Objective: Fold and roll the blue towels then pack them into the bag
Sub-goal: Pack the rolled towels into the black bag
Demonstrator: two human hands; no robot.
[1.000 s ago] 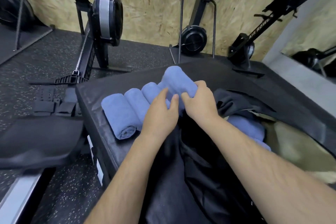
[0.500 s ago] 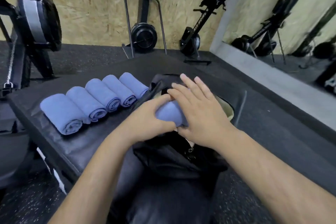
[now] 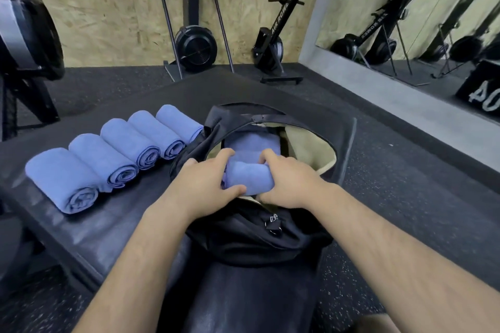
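both hands, left hand [image 3: 208, 184] and right hand [image 3: 286, 178], gripped a rolled blue towel [image 3: 247, 177] at the mouth of the open black bag [image 3: 259, 235], over another towel inside. five rolled towels [image 3: 119, 154] lay side by side on the table [image 3: 89, 235], left of the bag.

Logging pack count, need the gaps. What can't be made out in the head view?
Towel count inside the bag: head view, the rolled towel gripped by the left hand and right hand covers the opening; a second towel shows behind.
Marking on the bag's clip: too small to read.
The rower at left: cut by the frame edge.
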